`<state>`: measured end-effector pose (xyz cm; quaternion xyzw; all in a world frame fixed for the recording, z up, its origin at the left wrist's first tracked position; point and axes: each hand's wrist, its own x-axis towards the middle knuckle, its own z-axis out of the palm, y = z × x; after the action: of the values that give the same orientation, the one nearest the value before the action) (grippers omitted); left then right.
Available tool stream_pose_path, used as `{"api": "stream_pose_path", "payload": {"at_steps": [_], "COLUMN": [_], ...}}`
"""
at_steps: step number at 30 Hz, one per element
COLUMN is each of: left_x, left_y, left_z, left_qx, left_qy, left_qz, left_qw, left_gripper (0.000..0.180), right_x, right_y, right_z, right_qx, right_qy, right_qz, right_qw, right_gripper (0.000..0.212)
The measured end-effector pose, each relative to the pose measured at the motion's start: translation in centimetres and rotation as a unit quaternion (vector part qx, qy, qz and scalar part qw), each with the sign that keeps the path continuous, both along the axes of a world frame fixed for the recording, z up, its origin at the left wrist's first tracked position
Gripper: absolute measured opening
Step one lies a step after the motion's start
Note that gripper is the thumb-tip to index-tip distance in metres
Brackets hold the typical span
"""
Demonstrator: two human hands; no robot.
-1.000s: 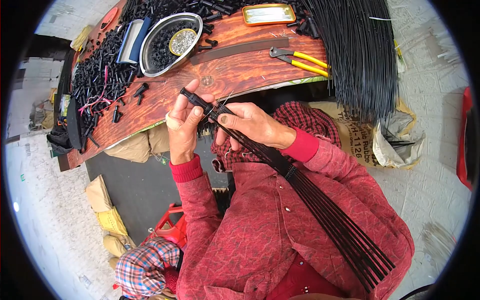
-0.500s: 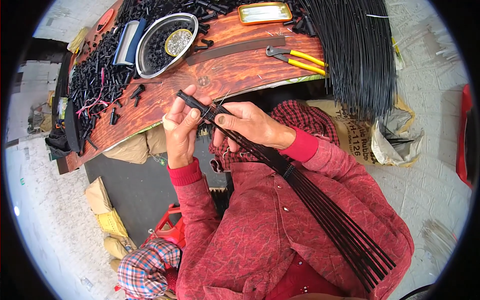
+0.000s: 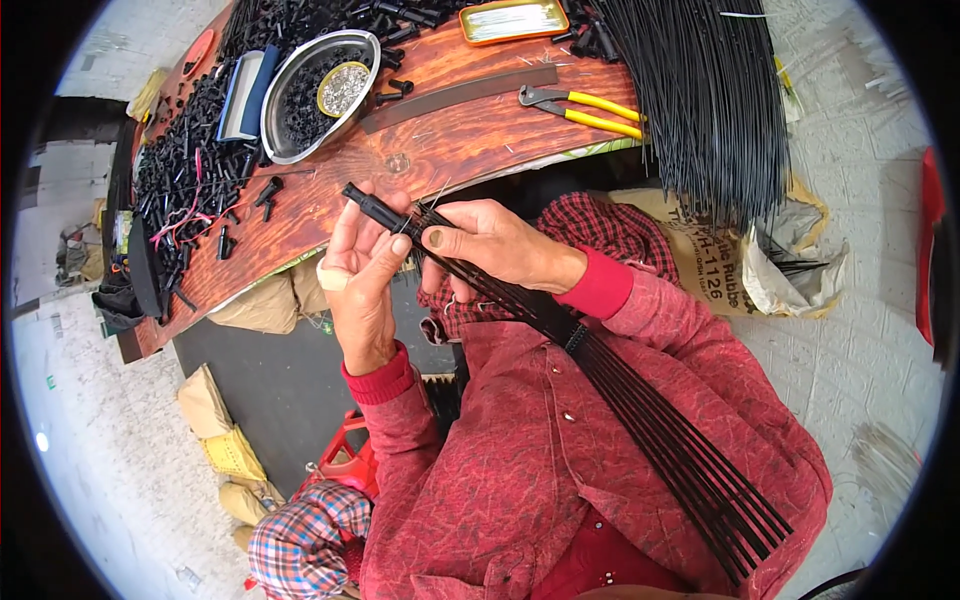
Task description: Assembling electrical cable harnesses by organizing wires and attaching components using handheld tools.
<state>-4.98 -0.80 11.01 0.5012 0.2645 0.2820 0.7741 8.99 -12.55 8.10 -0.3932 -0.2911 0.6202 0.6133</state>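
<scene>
My left hand (image 3: 362, 285), a bandage on one finger, pinches the joint of a black umbrella frame (image 3: 655, 410) between thumb and fingers. At that end a black plastic runner (image 3: 374, 206) points up and left past my fingertips. My right hand (image 3: 505, 248) is closed around the ribs just below the runner, with its thumb on top. A thin wire sticks up between the two hands. From there the ribs run down right across my jacket and fan out slightly, crossing a dark band of joints midway. The fingers under the frame are partly hidden.
On the wooden table (image 3: 320, 200) lie yellow-handled pliers (image 3: 590, 110), a flat metal strip (image 3: 460, 95) and a steel bowl (image 3: 280, 145) of small black parts. An orange-rimmed tray (image 3: 515, 22) and loose black runners sit farther back. Long black ribs (image 3: 710, 110) hang over the right edge.
The runner end has shifted slightly left, and my left thumb has moved a little down and right along the joint. Both hands keep their hold. The whole view has shifted slightly.
</scene>
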Motion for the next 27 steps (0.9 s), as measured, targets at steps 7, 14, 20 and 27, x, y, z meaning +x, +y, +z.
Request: {"api": "stream_pose_path", "payload": {"at_steps": [7, 14, 20, 27], "left_x": [-0.1, -0.4, -1.0, -0.8], "left_y": [0.0, 0.6, 1.6, 2.0], "left_z": [-0.1, -1.6, -3.0, -4.2], "left_qx": [0.013, 0.017, -0.056, -0.076], "left_qy": [-0.008, -0.049, -0.079, -0.105], "left_qz": [-0.004, -0.013, -0.053, -0.072], "left_qw": [1.000, 0.999, 0.994, 0.989], "left_gripper": [0.069, 0.069, 0.069, 0.068], "right_x": [-0.1, -0.1, 0.1, 0.4], "right_y": [-0.1, -0.4, -0.3, 0.0], "right_z": [0.5, 0.9, 0.8, 0.5], "right_qx": [0.008, 0.014, 0.022, 0.015], "right_qy": [-0.018, -0.007, 0.019, 0.078], "right_qz": [0.001, 0.006, 0.028, 0.045], "right_qw": [1.000, 1.000, 0.999, 0.996], "right_gripper": [0.038, 0.039, 0.039, 0.042]}}
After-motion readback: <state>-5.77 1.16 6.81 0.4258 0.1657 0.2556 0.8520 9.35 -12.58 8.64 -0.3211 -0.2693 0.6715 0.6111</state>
